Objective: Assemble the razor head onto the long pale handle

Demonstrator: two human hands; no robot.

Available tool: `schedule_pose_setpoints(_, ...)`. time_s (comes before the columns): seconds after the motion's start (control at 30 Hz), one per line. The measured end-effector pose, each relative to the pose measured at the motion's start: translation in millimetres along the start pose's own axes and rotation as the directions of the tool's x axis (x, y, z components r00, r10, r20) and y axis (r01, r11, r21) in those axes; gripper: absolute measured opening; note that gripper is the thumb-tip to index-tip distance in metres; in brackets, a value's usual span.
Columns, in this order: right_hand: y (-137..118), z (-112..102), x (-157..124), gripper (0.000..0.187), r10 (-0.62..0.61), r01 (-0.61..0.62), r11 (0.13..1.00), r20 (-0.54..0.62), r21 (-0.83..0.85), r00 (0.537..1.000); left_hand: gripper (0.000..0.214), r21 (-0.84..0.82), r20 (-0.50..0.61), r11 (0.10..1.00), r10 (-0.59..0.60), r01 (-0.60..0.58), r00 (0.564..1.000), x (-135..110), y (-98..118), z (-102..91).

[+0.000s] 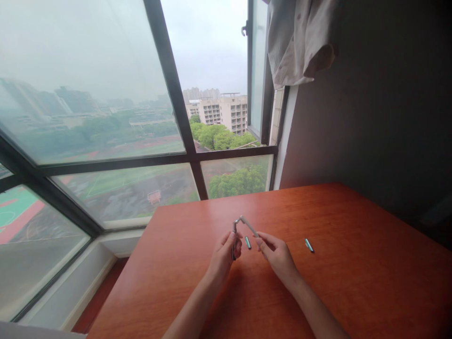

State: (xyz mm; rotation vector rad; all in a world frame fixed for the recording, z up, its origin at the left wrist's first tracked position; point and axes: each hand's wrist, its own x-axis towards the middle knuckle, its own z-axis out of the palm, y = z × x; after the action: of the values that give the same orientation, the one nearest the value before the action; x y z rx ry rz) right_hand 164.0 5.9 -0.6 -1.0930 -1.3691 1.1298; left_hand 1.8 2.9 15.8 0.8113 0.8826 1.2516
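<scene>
as your left hand (pixel 224 256) and right hand (pixel 277 254) pinch the ends of the bent metal bar (pixel 243 220) at lower centre, one teal piece (pixel 247 242) lies untouched between them, another teal piece (pixel 309 245) at right.

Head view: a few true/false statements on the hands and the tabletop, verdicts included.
1. The left hand and the right hand both hold the bent grey piece. True.
2. Three small green pieces lie on the tabletop. False: there are two, the near green piece between the hands and the far green piece off to the right hand's side.
3. The tabletop is white. False: the table is red-brown wood.
4. A pale garment hangs beside the window frame. True.
</scene>
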Motion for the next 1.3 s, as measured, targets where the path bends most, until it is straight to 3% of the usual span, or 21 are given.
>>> schedule_pose_setpoints(1.03,-0.9,-1.5,-0.3,0.043,-0.033,0.030,0.997,-0.037,-0.076,0.999,0.036,0.000,0.028,1.000,0.029,-0.029,0.999,-2.0,2.5,0.8)
schedule_pose_setpoints(1.3,2.1,-0.6,-0.7,0.047,-0.001,0.001,1.000,-0.031,-0.007,1.000,0.034,-0.005,0.024,0.999,0.045,-0.045,0.999,-2.0,1.6,0.2)
